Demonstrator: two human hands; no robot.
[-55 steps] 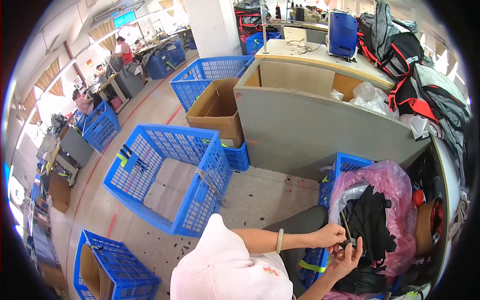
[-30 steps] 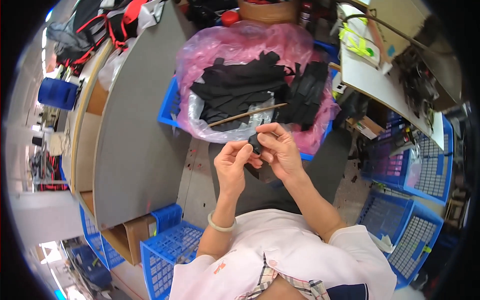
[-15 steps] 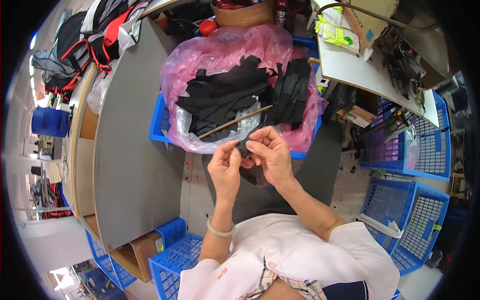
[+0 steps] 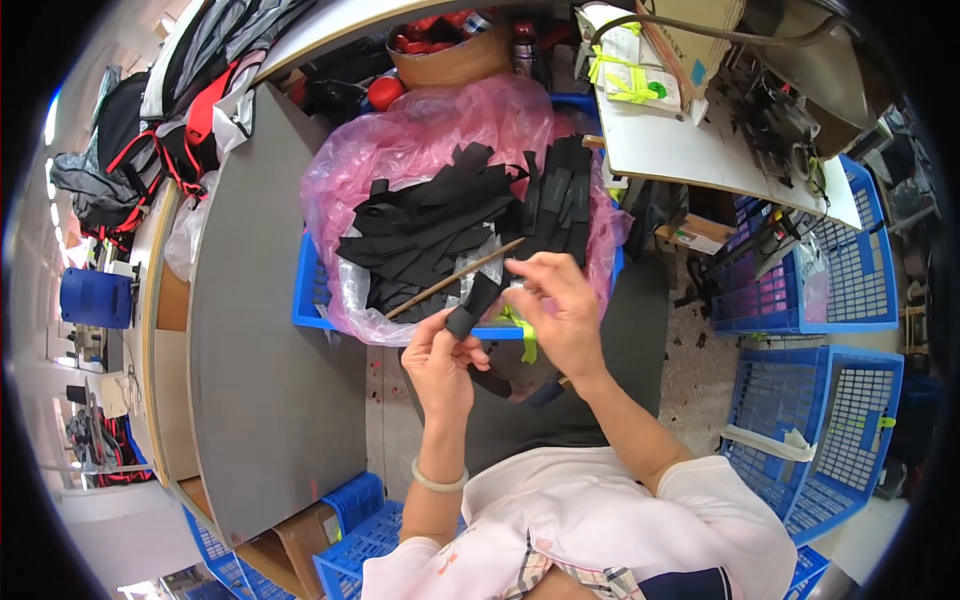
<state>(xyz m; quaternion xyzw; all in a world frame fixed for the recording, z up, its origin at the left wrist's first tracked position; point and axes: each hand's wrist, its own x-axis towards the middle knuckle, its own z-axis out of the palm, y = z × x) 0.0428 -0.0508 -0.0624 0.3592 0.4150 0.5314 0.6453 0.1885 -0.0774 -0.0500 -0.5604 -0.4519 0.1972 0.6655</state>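
The left hand, with a pale bracelet on its wrist, pinches a small black strip between thumb and fingers. The right hand is just beside it, its finger and thumb parted. It is a bit blurry, so I cannot tell if it touches the strip. Half a second ago, both hands were close together on the strip. Now there is a gap between them, and more of the strip shows.

The strip is up over the near edge of a blue crate. A bright yellow-green strap now shows at that edge too, below the right hand.

Inside the crate, a pink plastic bag is full of black pieces. A thin brown stick still lies slanting across them, toward the near edge. Past the far edge are a red round thing and a round brown box.
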